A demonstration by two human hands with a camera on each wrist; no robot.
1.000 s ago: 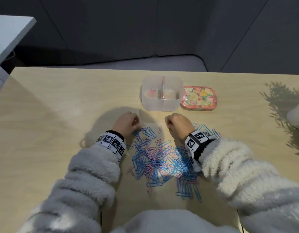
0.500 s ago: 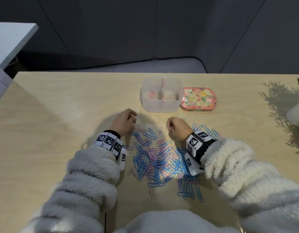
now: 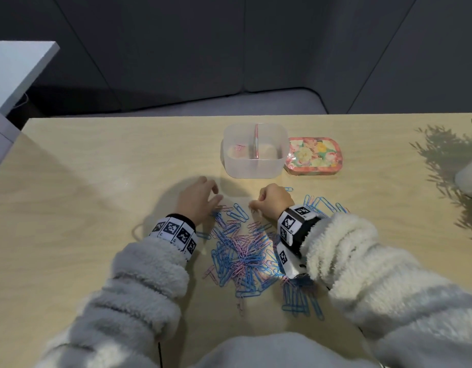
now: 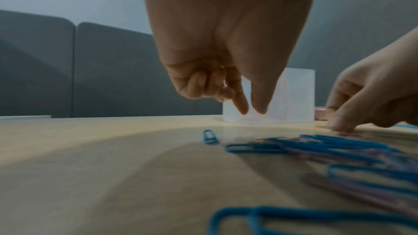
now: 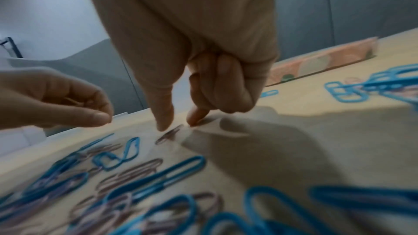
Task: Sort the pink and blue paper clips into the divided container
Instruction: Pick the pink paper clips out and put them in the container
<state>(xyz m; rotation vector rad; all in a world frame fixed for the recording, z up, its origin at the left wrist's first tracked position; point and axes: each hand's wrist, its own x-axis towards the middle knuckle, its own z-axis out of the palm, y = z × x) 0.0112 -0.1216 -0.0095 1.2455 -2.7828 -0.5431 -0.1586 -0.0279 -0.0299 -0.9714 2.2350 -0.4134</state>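
Head view shows a scattered heap of blue and pink wire paper clips (image 3: 245, 251) spread on the pale wooden tabletop (image 3: 96, 181) between two fleece-sleeved arms. Beyond the heap stands the translucent plastic divided container (image 3: 254, 166), with a few pink clips (image 3: 239, 147) in its left compartment; whether the right compartment holds anything is hard to tell through the frosted wall. A floral-patterned rounded lid (image 3: 313, 155) lies just beside the container on its right. The left hand (image 3: 199, 200) is at the heap's far left edge; in the left wrist view its thumb and forefinger point down above the tabletop with nothing between them, the other fingers curled in, so its grip is released. The right hand (image 3: 274, 201) sits at the heap's far right edge; in the right wrist view its thumb and forefinger tips (image 5: 165, 119) meet the tabletop at either side of a single pink clip (image 5: 169, 134), not yet closed on it.
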